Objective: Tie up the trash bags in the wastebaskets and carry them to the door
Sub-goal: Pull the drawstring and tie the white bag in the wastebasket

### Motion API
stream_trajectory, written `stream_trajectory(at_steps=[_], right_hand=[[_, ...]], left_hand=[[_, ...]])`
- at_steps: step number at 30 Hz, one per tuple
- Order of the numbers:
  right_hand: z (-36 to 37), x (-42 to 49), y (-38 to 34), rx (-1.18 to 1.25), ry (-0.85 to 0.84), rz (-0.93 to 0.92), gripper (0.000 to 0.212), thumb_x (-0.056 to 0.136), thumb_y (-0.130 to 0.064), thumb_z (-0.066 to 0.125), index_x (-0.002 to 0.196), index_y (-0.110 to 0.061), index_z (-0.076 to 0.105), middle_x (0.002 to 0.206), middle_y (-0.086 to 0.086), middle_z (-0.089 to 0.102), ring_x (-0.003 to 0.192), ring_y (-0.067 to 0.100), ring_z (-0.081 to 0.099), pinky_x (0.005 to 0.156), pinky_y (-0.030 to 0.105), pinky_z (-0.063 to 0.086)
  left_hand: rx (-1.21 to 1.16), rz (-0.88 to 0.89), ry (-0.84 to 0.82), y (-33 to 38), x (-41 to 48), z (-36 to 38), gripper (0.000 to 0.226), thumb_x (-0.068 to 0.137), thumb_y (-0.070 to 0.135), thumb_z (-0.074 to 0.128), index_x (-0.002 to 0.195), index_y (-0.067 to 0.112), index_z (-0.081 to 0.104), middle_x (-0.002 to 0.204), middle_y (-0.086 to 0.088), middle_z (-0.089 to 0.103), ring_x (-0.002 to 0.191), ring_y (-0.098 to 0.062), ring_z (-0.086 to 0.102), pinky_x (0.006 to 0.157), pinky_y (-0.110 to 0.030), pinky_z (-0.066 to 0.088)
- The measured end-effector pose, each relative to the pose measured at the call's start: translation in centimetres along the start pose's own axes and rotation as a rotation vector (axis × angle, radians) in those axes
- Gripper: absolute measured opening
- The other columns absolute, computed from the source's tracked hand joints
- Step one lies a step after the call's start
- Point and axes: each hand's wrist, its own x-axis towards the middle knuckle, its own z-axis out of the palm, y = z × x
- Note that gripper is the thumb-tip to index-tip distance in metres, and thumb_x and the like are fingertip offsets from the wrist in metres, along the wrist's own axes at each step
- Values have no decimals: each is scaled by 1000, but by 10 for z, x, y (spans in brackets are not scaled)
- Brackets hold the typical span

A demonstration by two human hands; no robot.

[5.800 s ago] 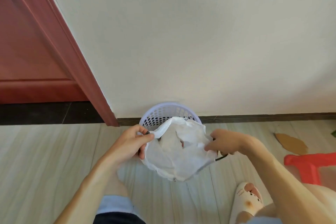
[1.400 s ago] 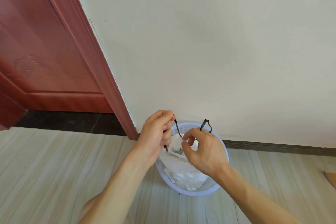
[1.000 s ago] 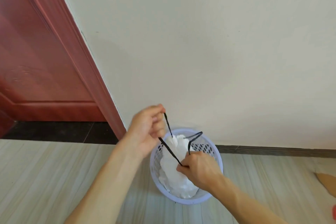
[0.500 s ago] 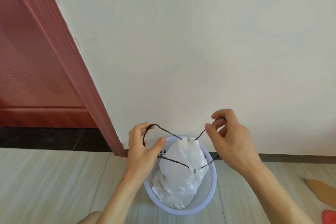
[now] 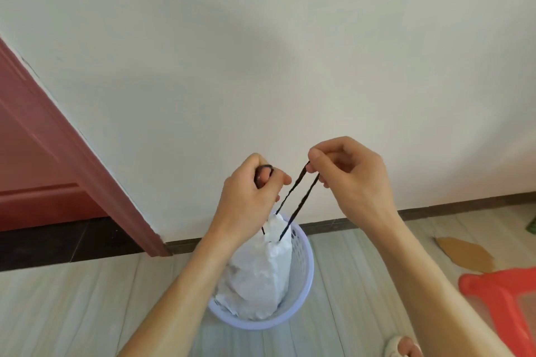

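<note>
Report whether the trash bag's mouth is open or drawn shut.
Drawn shut: the trash bag narrows to a bunched neck, its black drawstring held up by the left hand and right hand.

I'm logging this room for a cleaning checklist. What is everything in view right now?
wall: one, off-white, background
floor: one, pale wood-grain, below
door frame: one, red-brown, left
wastebasket: one, lavender, on the floor by the wall
trash bag: one, white, inside the wastebasket, neck cinched
drawstring: two loops, black, rising from the bag's neck
cardboard piece: one, brown, floor, right
plastic stool: one, red, lower right, cut off
slipper: one, cream, bottom edge
left hand: one, grips one drawstring loop
right hand: one, pinches the other loop
</note>
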Motion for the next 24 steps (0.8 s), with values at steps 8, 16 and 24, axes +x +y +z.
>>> stream_trajectory(at_steps=[8,16,24], right_hand=[[-1,4,-2,173,-53,-21,12,86,-12,71,96,-19,68,89,2,77,84,11,71,75,26,51],[6,4,-5,304,-50,-41,12,84,-11,75,92,-13,67,77,5,77,74,11,71,70,15,52],[25,-3,37,107,-284,150,31,99,-22,49,127,-30,60,120,-12,68,110,12,62,85,25,47]], left_hand=[[413,36,-344,30,23,-9,34,85,46,68,86,23,43,62,13,47,52,-5,40,58,-26,37],[438,84,-313,27,29,-11,19,87,55,63,94,39,72,51,8,37,49,-7,37,56,-25,31],[254,4,-326,30,33,-21,24,98,31,56,93,19,76,51,20,61,55,7,58,59,-10,40]])
